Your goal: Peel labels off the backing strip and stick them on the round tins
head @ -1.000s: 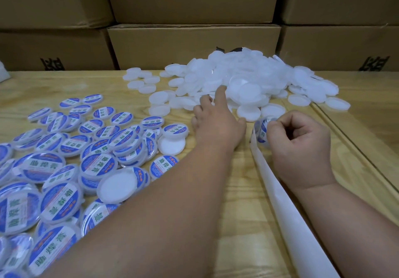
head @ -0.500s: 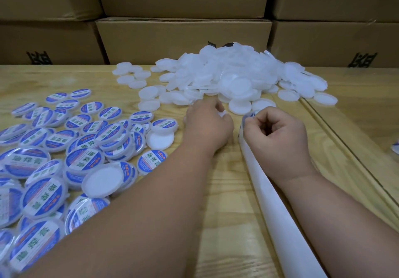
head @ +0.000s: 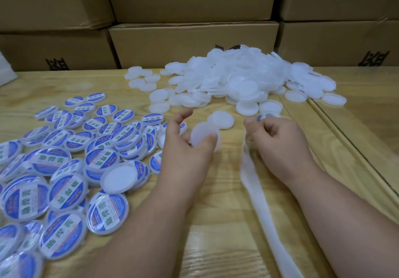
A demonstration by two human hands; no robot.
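Note:
My left hand [head: 187, 139] holds a plain white round tin [head: 201, 136] between thumb and fingers, a little above the wooden table [head: 216, 223]. A second plain tin [head: 221, 119] lies just beyond it. My right hand [head: 278, 135] is curled and pinches the top of the white backing strip [head: 259, 202], where a blue label [head: 260, 117] shows at the fingertips. The strip runs down toward the bottom edge. A heap of unlabelled white tins [head: 241, 77] lies at the back. Several labelled blue tins [head: 64, 169] cover the left.
Stacked cardboard boxes [head: 194, 40] form a wall behind the table. A dark seam [head: 345, 139] runs diagonally across the table at the right. Bare wood lies between my forearms and in front of the heap.
My left hand reached to the white heap, then drew back holding one plain tin, lifted off the table. My right hand stayed on the strip's end, and the view shifted slightly.

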